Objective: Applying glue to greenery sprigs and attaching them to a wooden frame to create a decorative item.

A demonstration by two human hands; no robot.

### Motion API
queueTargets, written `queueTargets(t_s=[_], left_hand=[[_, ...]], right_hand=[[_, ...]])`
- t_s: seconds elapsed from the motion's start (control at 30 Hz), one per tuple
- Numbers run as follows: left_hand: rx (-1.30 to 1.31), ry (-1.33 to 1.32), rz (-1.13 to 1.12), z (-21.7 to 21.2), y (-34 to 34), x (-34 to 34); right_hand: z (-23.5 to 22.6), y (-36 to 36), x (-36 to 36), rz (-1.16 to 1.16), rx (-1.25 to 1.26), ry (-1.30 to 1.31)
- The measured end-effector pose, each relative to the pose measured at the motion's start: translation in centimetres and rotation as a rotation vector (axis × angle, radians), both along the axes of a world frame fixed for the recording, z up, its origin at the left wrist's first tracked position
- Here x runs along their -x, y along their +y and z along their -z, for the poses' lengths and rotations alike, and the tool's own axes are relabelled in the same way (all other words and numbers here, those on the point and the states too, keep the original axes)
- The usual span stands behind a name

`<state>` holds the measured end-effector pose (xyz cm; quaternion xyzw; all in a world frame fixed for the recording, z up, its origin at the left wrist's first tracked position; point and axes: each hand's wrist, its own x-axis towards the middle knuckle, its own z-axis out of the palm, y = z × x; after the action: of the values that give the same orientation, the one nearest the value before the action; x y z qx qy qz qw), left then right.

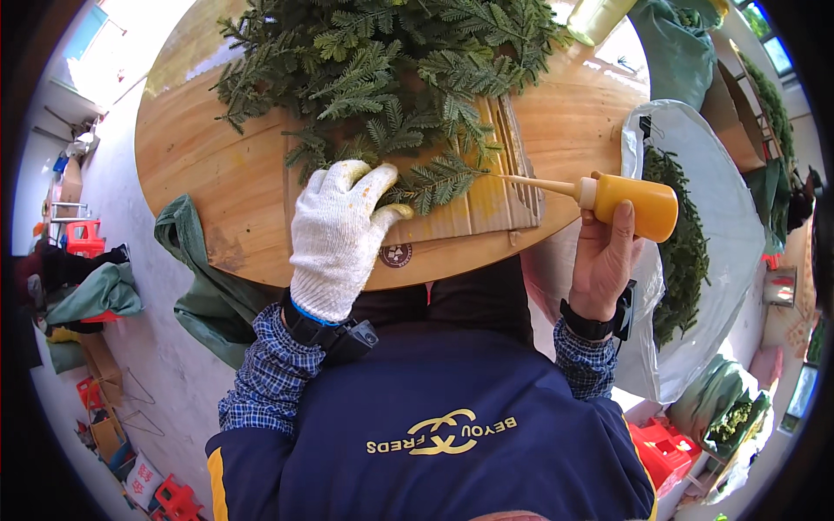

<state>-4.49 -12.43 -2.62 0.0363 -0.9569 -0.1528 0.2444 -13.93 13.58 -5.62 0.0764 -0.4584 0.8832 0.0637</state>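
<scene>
The left hand [337, 233] pinches a fir sprig [437, 181] pointing right, its end just beside the leftward nozzle [547, 185] of the squeeze bottle [638, 207] the right hand [601, 265] grips.

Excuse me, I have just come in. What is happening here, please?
At a wooden table, a person's gloved left hand holds a green sprig over a sheet of cardboard, next to a heap of evergreen branches. The bare right hand grips a yellow bottle, its long nozzle pointing left, the tip close to the sprig's end; whether they touch is unclear.
</scene>
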Motion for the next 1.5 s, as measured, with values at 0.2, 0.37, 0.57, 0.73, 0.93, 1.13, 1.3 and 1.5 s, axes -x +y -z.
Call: queueTargets(t_s=[0.2,0.37,0.57,0.73,0.93,1.13,1.3,1.5], left_hand=[[0.003,0.026,0.006,0.1,-0.1,-0.5],[-0.035,0.121,0.074,0.1,-0.2,-1.1],[-0.048,0.092,0.015,0.2,-1.1,-2.4],[-0.041,0.046,0.012,0.4,-1.3,-2.2],[-0.054,0.049,0.013,0.7,-1.6,-2.3],[-0.053,0.062,0.015,1.0,-1.4,-2.2],[-0.064,0.042,0.01,0.7,-1.3,-2.2],[-0.043,0.05,0.023,0.8,-1.3,-1.9]], right_hand=[[-0.5,0.4,0.1,0.025,0.024,-0.008],[-0.6,1.3,0.1,0.044,0.101,-0.034],[-0.9,-0.4,-0.5,-0.075,0.225,-0.031],[-1.3,-2.5,-1.6,-0.125,0.261,-0.1],[-0.7,-4.8,-2.3,-0.162,0.16,-0.078],[0.1,-5.2,-2.2,-0.269,0.136,-0.057],[0.0,-5.7,-2.5,-0.236,0.071,-0.078],[0.4,-4.9,-2.2,-0.182,0.009,-0.062]])
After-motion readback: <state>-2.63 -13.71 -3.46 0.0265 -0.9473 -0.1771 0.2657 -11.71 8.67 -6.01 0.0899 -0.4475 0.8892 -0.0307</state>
